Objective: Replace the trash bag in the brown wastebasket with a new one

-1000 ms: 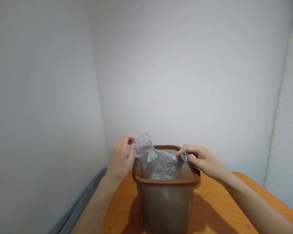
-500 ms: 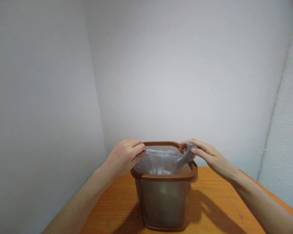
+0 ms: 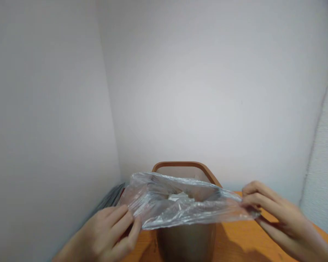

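A brown translucent bin [image 3: 183,166] stands on an orange wooden table [image 3: 235,243] in a wall corner. A clear plastic bag [image 3: 180,203] is stretched wide in front of the bin's mouth, over its near rim. My left hand [image 3: 109,233] pinches the bag's left edge at the lower left. My right hand [image 3: 273,214] pinches the bag's right edge at the lower right. Something white [image 3: 177,196] shows through the plastic, inside the bin or the bag. The bin's near rim is hidden behind the bag.
Plain white walls close in on the left, back and right. A dark grey ridged strip [image 3: 112,194] lies at the left beside the table, along the wall's foot.
Both hands have moved apart and toward me, from the bin's rim down to the near side. The bag, bunched up in the bin earlier, is now spread wide between them.
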Demonstrator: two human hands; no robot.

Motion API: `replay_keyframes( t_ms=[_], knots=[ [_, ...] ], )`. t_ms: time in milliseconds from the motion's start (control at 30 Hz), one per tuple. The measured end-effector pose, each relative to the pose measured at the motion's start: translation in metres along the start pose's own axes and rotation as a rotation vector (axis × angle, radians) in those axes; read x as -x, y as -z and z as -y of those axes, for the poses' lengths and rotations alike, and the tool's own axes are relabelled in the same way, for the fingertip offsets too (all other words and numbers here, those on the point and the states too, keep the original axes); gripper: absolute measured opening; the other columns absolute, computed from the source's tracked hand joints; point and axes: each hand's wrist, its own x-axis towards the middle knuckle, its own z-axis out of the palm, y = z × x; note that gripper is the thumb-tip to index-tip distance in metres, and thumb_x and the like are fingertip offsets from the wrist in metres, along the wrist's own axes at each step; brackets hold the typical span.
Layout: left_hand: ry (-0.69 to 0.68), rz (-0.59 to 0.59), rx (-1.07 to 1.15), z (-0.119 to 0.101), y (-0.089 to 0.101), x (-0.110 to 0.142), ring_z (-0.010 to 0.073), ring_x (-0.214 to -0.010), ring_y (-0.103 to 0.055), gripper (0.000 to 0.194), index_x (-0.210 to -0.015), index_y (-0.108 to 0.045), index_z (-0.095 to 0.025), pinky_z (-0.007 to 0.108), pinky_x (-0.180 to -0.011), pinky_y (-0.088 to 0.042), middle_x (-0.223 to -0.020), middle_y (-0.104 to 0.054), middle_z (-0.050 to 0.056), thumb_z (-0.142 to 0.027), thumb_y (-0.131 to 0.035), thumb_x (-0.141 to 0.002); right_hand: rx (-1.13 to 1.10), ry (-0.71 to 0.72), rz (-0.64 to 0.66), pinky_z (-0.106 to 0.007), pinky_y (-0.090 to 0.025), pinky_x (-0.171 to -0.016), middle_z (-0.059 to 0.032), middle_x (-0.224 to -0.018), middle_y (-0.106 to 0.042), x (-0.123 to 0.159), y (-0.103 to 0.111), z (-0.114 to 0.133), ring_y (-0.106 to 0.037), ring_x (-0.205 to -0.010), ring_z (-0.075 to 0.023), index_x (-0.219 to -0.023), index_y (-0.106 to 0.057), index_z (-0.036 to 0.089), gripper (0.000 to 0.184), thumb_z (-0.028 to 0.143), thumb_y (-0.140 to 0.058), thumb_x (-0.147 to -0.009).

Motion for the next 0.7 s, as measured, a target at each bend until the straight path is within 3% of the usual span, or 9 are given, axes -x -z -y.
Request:
replay_keyframes(
  t_ms=[67, 200, 333, 400, 500, 567, 633, 700],
  knots=[
    [0.022, 0.023, 0.034, -0.013, -0.007, 0.009, 0.0161, -0.063, -0.057, 0.012, -0.088, -0.063, -0.018, 0.029, -0.054, -0.044, -0.064, -0.059, 0.001, -0.011, -0.053, -0.092, 0.065, 0.013, -0.051, -0.022, -0.05, -0.064, -0.0026, -0.085, -0.06, 0.018, -0.015, -0.005, -0.06, -0.073, -0.014, -0.091, -0.059, 0.026, 0.016, 0.012, -0.05, -0.09],
    [-0.022, 0.178, 0.142, -0.03, -0.031, 0.014, 0.0166, -0.063, -0.059, 0.011, -0.087, -0.064, -0.016, 0.028, -0.05, -0.046, -0.077, -0.066, 0.004, -0.009, -0.056, -0.087, 0.211, -0.052, -0.063, -0.024, -0.051, -0.063, -0.0028, -0.082, -0.064, 0.037, -0.055, -0.027, -0.059, -0.069, -0.0157, -0.086, -0.063, 0.025, 0.014, 0.019, -0.051, -0.092],
    [0.02, 0.278, 0.172, -0.035, -0.049, 0.025, 0.0208, -0.084, -0.067, 0.019, -0.105, -0.066, -0.015, 0.032, -0.066, -0.057, -0.096, -0.071, 0.009, -0.01, -0.054, -0.091, 0.246, -0.082, 0.056, -0.034, -0.054, -0.086, -0.0097, -0.109, -0.067, 0.05, -0.077, -0.054, -0.064, -0.098, -0.0225, -0.096, -0.066, 0.022, 0.019, 0.02, -0.048, -0.094],
    [0.034, 0.292, 0.17, -0.034, -0.048, 0.037, 0.022, -0.092, -0.067, 0.025, -0.115, -0.064, -0.016, 0.033, -0.071, -0.059, -0.103, -0.071, 0.01, -0.014, -0.05, -0.095, 0.2, -0.153, 0.067, -0.036, -0.053, -0.091, -0.0109, -0.116, -0.066, 0.058, -0.073, -0.069, -0.062, -0.108, -0.0246, -0.101, -0.066, 0.023, 0.019, 0.022, -0.049, -0.094],
    [0.121, 0.155, 0.17, -0.028, -0.034, 0.051, 0.0223, -0.099, -0.066, 0.027, -0.115, -0.064, -0.017, 0.033, -0.078, -0.059, -0.106, -0.071, 0.011, -0.018, -0.045, -0.097, 0.088, -0.356, -0.016, -0.036, -0.055, -0.08, -0.0074, -0.1, -0.069, 0.064, -0.049, -0.085, -0.065, -0.093, -0.0236, -0.1, -0.065, 0.024, 0.02, 0.033, -0.048, -0.096],
    [0.329, 0.013, 0.177, -0.018, -0.022, 0.045, 0.0208, -0.103, -0.064, 0.025, -0.111, -0.064, -0.018, 0.032, -0.085, -0.057, -0.107, -0.069, 0.011, -0.013, -0.046, -0.094, 0.026, -0.498, -0.146, -0.037, -0.052, -0.077, -0.0052, -0.094, -0.068, 0.055, -0.027, -0.085, -0.064, -0.087, -0.0234, -0.098, -0.063, 0.025, 0.024, 0.045, -0.05, -0.095],
    [0.587, -0.075, 0.203, -0.002, -0.011, 0.025, 0.0188, -0.103, -0.062, 0.023, -0.107, -0.063, -0.02, 0.031, -0.089, -0.054, -0.107, -0.065, 0.009, -0.009, -0.049, -0.092, -0.01, -0.565, -0.299, -0.039, -0.049, -0.083, -0.0048, -0.098, -0.068, 0.032, -0.007, -0.073, -0.063, -0.092, -0.0247, -0.101, -0.061, 0.026, 0.029, 0.053, -0.053, -0.093],
    [0.742, -0.029, 0.288, 0.018, -0.008, -0.005, 0.0195, -0.107, -0.06, 0.019, -0.102, -0.064, -0.021, 0.033, -0.092, -0.053, -0.114, -0.062, 0.01, -0.017, -0.048, -0.095, -0.07, -0.519, -0.316, -0.04, -0.047, -0.088, -0.0044, -0.1, -0.067, -0.001, 0.006, -0.051, -0.062, -0.097, -0.0244, -0.103, -0.061, 0.027, 0.029, 0.053, -0.051, -0.094]
  ],
)
